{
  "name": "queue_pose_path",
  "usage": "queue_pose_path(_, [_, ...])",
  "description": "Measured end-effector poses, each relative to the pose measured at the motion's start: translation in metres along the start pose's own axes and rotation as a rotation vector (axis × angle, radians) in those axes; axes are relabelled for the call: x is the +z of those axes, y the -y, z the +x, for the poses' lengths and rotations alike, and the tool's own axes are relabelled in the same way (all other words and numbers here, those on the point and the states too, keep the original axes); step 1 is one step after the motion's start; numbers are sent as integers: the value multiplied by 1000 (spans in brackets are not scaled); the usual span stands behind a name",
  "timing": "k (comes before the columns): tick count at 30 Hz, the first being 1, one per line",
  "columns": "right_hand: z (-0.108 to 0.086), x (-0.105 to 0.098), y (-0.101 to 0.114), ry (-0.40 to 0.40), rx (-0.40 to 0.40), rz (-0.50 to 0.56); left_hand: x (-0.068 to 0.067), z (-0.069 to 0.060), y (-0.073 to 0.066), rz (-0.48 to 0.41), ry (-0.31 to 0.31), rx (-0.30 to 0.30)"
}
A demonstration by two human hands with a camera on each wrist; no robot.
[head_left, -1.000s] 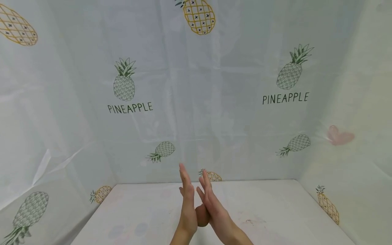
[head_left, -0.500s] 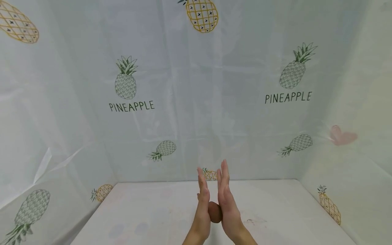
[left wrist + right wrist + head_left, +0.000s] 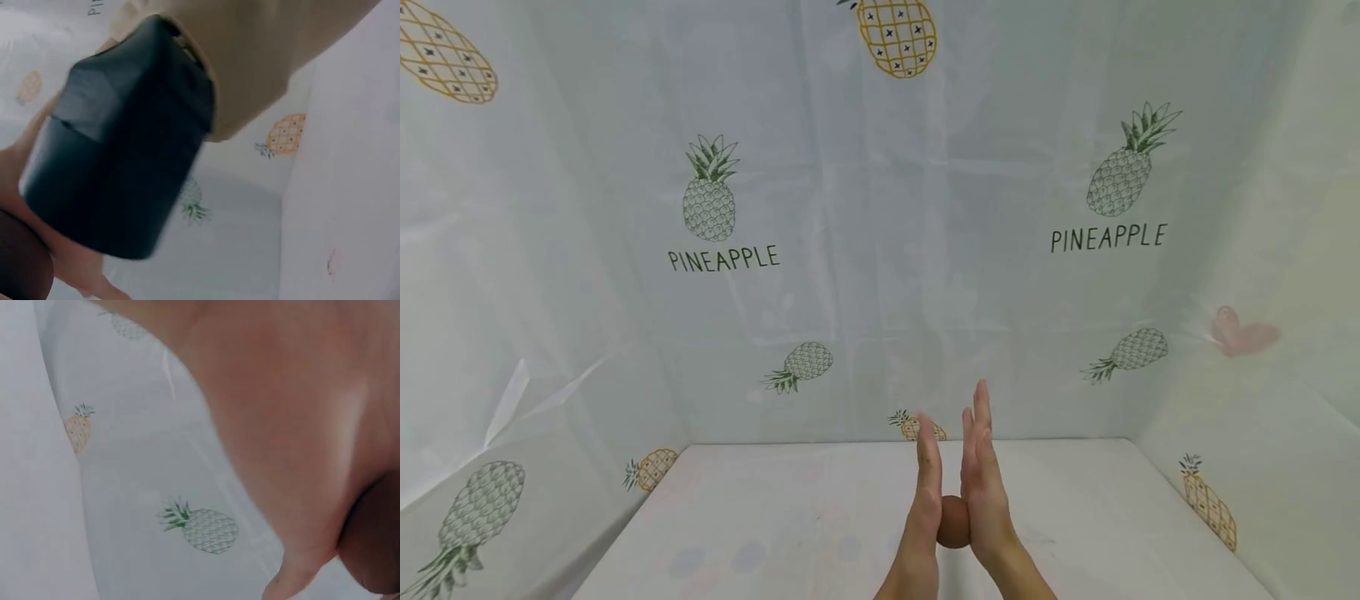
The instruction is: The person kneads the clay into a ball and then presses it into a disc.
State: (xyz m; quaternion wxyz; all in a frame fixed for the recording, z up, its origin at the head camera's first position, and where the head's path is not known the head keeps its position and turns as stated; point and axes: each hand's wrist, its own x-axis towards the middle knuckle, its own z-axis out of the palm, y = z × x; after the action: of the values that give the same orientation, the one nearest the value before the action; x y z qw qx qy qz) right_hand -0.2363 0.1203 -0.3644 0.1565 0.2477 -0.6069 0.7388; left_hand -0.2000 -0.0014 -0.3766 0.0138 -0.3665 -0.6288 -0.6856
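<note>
A round brown ball (image 3: 954, 522) is held between two upright palms in the head view. My left hand (image 3: 925, 508) presses it from the left with fingers straight, and my right hand (image 3: 987, 496) presses from the right, fingers also straight and pointing up. In the left wrist view the ball (image 3: 22, 259) shows at the lower left corner, beside a dark device that covers much of the picture. The right wrist view has the ball (image 3: 375, 540) at the lower right, against the palm of my right hand (image 3: 287, 419).
A white table (image 3: 760, 517) with faint stains lies under the hands. Behind it and on both sides hangs a pale curtain (image 3: 880, 250) printed with pineapples. A beige sleeve (image 3: 250, 56) crosses the top of the left wrist view.
Both hands have moved to the right with the ball between them. The fingers, which leaned towards each other one second ago, now stand more upright and parallel.
</note>
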Motion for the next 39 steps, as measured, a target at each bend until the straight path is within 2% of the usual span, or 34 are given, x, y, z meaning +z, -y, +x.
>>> queue_pose_path(3, [-1,3,-4,57,102,-17,-3,-1,-4,17,-27,15])
queue_pose_path(8, [-5,11,-7,217,253,-35,-14,5,0,40,-90,45])
queue_pose_path(10, [-6,14,-6,290,274,-28,-20,8,3,37,-112,58])
queue_pose_path(13, [-9,19,-5,373,270,4,-30,12,8,7,-145,29])
queue_pose_path(17, [-11,24,-1,430,257,58,-41,15,14,11,-195,21])
queue_pose_path(23, [-14,30,1,426,255,56,-54,22,28,92,-277,78])
queue_pose_path(26, [-15,31,2,399,243,36,-58,23,36,105,-309,58])
queue_pose_path(29, [-16,32,2,371,186,32,-58,23,42,113,-323,17])
queue_pose_path(32, [-15,30,0,339,90,57,-53,23,48,102,-296,-8])
queue_pose_path(35, [-12,25,-1,282,27,82,-43,24,51,95,-244,-6])
queue_pose_path(39, [-8,17,-3,188,-43,43,-29,22,50,72,-165,-7])
